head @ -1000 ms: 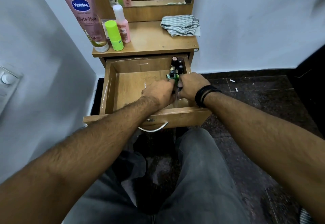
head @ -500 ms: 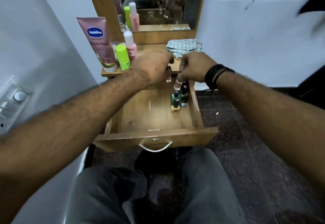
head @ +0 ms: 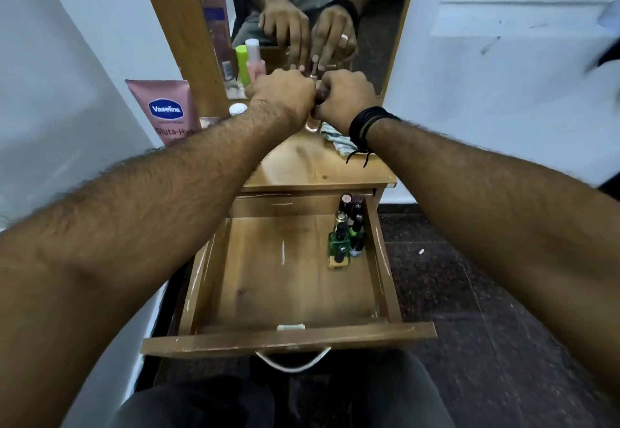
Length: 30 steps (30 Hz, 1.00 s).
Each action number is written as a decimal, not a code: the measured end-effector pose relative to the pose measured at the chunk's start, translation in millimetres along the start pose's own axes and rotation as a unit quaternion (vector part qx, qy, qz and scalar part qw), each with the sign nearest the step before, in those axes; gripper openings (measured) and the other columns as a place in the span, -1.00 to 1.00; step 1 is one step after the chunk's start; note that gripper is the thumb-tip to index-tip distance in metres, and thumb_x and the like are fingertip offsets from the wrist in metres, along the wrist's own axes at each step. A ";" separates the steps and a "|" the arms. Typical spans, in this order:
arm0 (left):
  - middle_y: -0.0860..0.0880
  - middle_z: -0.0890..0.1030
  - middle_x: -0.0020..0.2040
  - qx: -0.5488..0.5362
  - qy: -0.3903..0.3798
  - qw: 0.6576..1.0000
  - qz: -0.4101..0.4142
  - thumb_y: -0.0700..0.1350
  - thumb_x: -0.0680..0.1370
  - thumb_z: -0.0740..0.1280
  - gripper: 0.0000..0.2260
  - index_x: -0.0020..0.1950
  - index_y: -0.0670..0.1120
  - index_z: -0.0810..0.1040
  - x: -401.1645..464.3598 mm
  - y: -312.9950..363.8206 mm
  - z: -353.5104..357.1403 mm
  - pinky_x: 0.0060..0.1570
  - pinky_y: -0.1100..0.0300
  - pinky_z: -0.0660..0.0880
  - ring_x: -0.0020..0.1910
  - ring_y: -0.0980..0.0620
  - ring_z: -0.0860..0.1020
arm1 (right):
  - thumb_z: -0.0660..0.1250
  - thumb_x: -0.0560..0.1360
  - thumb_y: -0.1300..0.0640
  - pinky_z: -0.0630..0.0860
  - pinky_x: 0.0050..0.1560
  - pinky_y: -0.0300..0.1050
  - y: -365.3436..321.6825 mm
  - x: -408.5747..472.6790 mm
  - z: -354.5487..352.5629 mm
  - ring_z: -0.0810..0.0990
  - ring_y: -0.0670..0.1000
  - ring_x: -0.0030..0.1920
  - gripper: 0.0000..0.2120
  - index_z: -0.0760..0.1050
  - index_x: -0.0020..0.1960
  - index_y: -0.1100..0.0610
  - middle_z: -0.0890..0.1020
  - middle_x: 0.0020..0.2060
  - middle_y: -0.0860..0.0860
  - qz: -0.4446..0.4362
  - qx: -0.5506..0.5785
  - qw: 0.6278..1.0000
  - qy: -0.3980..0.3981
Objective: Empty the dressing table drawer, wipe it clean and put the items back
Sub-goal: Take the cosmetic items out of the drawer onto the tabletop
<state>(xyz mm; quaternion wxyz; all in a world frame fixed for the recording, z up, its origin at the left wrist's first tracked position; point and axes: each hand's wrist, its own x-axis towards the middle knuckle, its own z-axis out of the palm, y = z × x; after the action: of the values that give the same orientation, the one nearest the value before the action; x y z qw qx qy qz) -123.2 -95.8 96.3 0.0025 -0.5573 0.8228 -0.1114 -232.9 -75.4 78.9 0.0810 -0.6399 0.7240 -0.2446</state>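
Note:
The wooden drawer (head: pixel 288 337) stands pulled out below me. Several small nail-polish bottles (head: pixel 347 233) cluster in its back right corner, and its remaining floor is bare wood. Both my hands are raised over the table top (head: pixel 312 165), close to the mirror. My left hand (head: pixel 281 98) and my right hand (head: pixel 345 102) are fisted side by side, each closed on a small bottle. A small clear bottle (head: pixel 312 124) shows just below and between them; the mirror shows fingertips pinching small bottles. A striped cloth (head: pixel 337 140) lies on the table top under my right wrist.
A pink Vaseline tube (head: pixel 167 112) stands at the table's left, with a white-capped bottle (head: pixel 238 108) beside it, partly hidden by my left arm. The mirror (head: pixel 302 8) rises behind. White walls close both sides; dark floor lies to the right. My knees are under the drawer front.
Both hands rose out of the drawer's right side with small bottles and moved back over the table top toward the mirror. My view tilted up.

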 end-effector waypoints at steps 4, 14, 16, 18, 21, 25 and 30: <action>-0.14 0.57 0.17 -0.001 0.006 1.000 -0.001 -0.20 0.57 0.35 -0.77 0.22 -0.13 0.59 19.5 -6.4 14.6 -0.22 -0.14 0.39 0.19 -0.27 0.53 | 0.41 0.46 0.10 0.56 -0.03 -0.01 2.6 17.2 16.3 0.63 0.15 0.02 -0.93 0.53 -0.09 0.02 0.68 -0.02 0.08 -0.006 -0.043 0.999 -0.001; -0.07 0.37 -0.17 -0.032 0.019 0.999 0.000 -0.11 0.56 0.40 -0.82 0.12 -0.13 0.58 45.6 -13.8 43.2 -0.30 -0.11 0.38 -0.13 -0.19 0.45 | 0.38 0.53 0.04 0.60 0.09 0.12 11.2 33.9 41.2 0.62 0.17 0.08 -0.82 0.59 0.11 0.06 0.67 0.04 0.09 -0.008 -0.043 0.999 0.005; -0.05 0.33 -0.25 -0.037 0.025 0.999 0.009 -0.13 0.56 0.39 -0.84 0.11 -0.14 0.58 47.8 -15.3 45.9 -0.33 -0.07 0.37 -0.18 -0.16 0.40 | 0.37 0.54 0.04 0.60 0.08 0.10 14.6 34.1 44.7 0.62 0.18 0.09 -0.80 0.58 0.13 0.06 0.67 0.05 0.10 -0.007 -0.042 0.999 0.009; -0.06 0.38 -0.21 -0.036 0.019 0.999 0.007 -0.14 0.56 0.39 -0.82 0.14 -0.13 0.57 47.8 -16.4 44.3 -0.30 -0.10 0.39 -0.11 -0.20 0.48 | 0.35 0.54 0.03 0.59 0.07 0.09 16.4 35.3 45.6 0.62 0.19 0.09 -0.80 0.57 0.14 0.07 0.66 0.05 0.12 -0.010 -0.049 0.999 0.011; -0.16 0.52 0.06 -0.027 0.013 1.000 0.001 -0.19 0.56 0.38 -0.78 0.21 -0.09 0.56 45.9 -16.3 39.7 -0.23 -0.19 0.41 0.13 -0.29 0.53 | 0.36 0.55 0.02 0.59 0.11 0.11 16.0 36.2 44.8 0.61 0.20 0.12 -0.78 0.56 0.17 0.06 0.66 0.08 0.12 -0.014 -0.054 0.998 0.007; -0.15 0.47 0.02 -0.017 0.011 1.000 0.007 -0.18 0.60 0.34 -0.79 0.24 -0.11 0.55 42.3 -15.8 38.3 -0.21 -0.16 0.42 0.12 -0.26 0.54 | 0.36 0.55 0.02 0.59 0.11 0.13 16.2 33.8 45.8 0.61 0.18 0.12 -0.75 0.53 0.21 0.04 0.65 0.10 0.10 -0.017 -0.056 0.998 0.005; -0.18 0.52 0.17 -0.014 0.016 1.000 0.017 -0.16 0.62 0.32 -0.77 0.28 -0.10 0.53 38.0 -16.0 37.1 -0.19 -0.16 0.40 0.20 -0.28 0.51 | 0.37 0.54 0.04 0.60 0.11 0.09 19.0 30.4 45.8 0.60 0.17 0.13 -0.73 0.53 0.23 0.00 0.65 0.09 0.08 -0.013 -0.059 0.998 0.010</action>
<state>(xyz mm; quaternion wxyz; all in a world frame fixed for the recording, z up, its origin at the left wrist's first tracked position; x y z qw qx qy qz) -118.2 -143.1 67.6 -0.0169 -0.5410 0.8337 -0.1091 -235.1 -115.1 36.4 0.0325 -0.6503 0.7296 -0.2092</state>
